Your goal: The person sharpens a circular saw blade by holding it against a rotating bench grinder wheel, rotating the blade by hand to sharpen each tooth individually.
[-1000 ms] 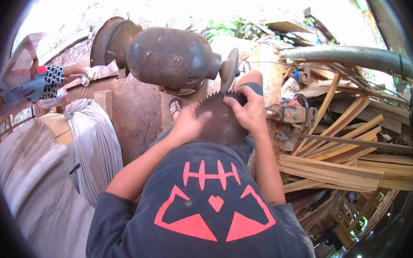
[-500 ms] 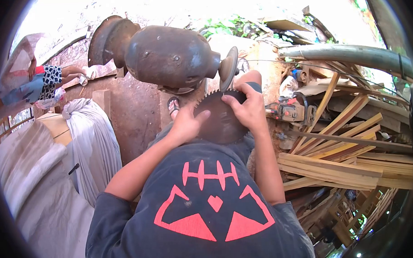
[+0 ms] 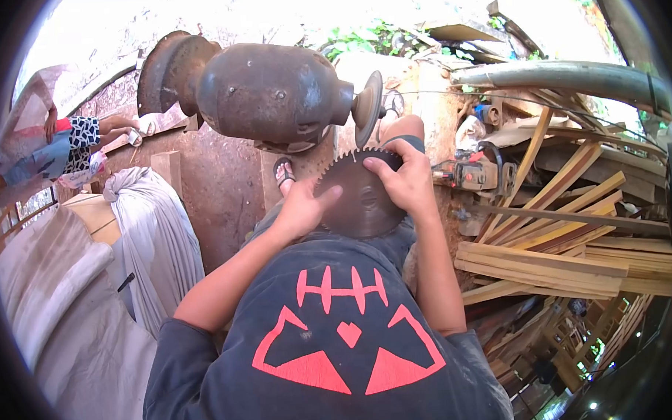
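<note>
A dark, toothed circular saw blade (image 3: 361, 202) is held up in front of my lap. My left hand (image 3: 306, 205) grips its left edge, thumb lying on the near face and the other fingers hidden behind. At the upper right edge, my right hand (image 3: 407, 176) pinches the blade, thumb on the face close to the teeth. Just above the blade's top teeth is a thin grinding wheel (image 3: 369, 109), mounted on the shaft of a rusty bench-grinder motor (image 3: 269, 94). The motor's other end carries a wide, rusty round flange (image 3: 167, 75).
Beside me on the right lies a chainsaw (image 3: 472, 174), near piled wooden strips (image 3: 541, 269). A thick pipe (image 3: 561, 80) crosses above them. On the left, grey cloth (image 3: 156, 238) drapes over something bulky. A person (image 3: 82, 137) is at the far left.
The blade has turned slightly and tilted, its face catching more light. Both hands keep their hold with little movement. The view has shifted a little.
</note>
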Available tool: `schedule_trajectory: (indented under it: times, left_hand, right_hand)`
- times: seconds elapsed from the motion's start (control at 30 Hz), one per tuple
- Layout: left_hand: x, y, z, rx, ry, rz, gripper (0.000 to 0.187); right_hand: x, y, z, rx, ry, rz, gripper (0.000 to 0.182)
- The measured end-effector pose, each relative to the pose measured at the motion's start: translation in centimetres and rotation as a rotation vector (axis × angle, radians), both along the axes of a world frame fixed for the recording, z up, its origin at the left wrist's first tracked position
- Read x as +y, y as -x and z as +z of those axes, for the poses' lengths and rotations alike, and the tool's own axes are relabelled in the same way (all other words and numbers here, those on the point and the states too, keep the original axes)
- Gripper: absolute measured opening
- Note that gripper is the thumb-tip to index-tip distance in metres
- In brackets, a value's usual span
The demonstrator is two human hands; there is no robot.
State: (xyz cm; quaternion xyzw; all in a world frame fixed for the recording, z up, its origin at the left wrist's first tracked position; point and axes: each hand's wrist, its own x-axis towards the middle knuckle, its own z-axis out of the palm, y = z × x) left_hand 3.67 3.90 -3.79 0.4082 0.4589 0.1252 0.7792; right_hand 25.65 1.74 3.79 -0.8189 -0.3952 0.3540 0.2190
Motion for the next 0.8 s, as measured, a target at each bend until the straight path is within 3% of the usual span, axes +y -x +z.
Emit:
schedule_trajectory:
  times: [0.27, 0.47, 0.8]
  left_hand:
    - [1.0, -0.4, 1.7, 0.060, -0.096, 0.016, 0.043]
    - [2.3, -0.3, 3.2, 0.190, -0.077, -0.137, 0.049]
    - [2.5, -0.9, 4.3, 0.268, -0.219, -0.144, 0.045]
  right_hand:
    - [0.7, 0.2, 0.3, -0.013, -0.048, 0.011, 0.046]
    - [1.1, 0.1, 0.1, -0.021, -0.087, 0.012, 0.044]
    - [0.7, 0.0, -0.6, -0.030, -0.135, 0.016, 0.042]
